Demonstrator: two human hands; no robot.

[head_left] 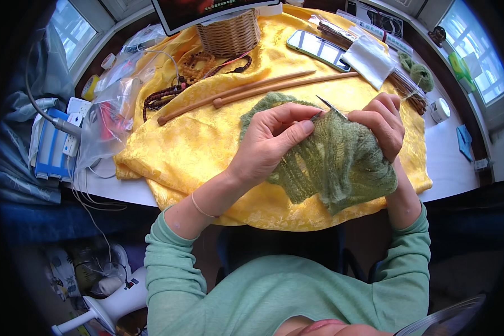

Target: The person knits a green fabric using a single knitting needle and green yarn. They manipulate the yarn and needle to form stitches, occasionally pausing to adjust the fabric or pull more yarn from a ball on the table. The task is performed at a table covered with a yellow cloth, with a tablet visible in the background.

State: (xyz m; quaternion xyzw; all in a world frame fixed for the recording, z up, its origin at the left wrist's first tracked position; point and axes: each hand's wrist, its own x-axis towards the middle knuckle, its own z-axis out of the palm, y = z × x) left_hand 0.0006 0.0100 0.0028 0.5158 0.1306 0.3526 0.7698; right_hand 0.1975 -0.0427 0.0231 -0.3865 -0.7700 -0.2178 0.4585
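Observation:
Green knitted fabric (340,164) hangs between my two hands, above a table covered by a yellow patterned cloth (185,155). My left hand (273,138) pinches its upper edge between thumb and index finger, near the needle points. My right hand (380,124) is closed around the fabric's right side and a knitting needle (331,105), whose bare dark tip points up and left. The left needle is mostly hidden by my fingers. Two wooden knitting needles with knobbed ends (235,95) lie on the cloth beyond my left hand.
Beyond are a wicker basket (229,33), a screen (214,10), a smartphone (318,50), beads (161,98) and bundled needles (407,88). Green yarn (421,77) and a white jar (439,110) lie right. Plastic bags (109,122) and a power strip (72,130) are left.

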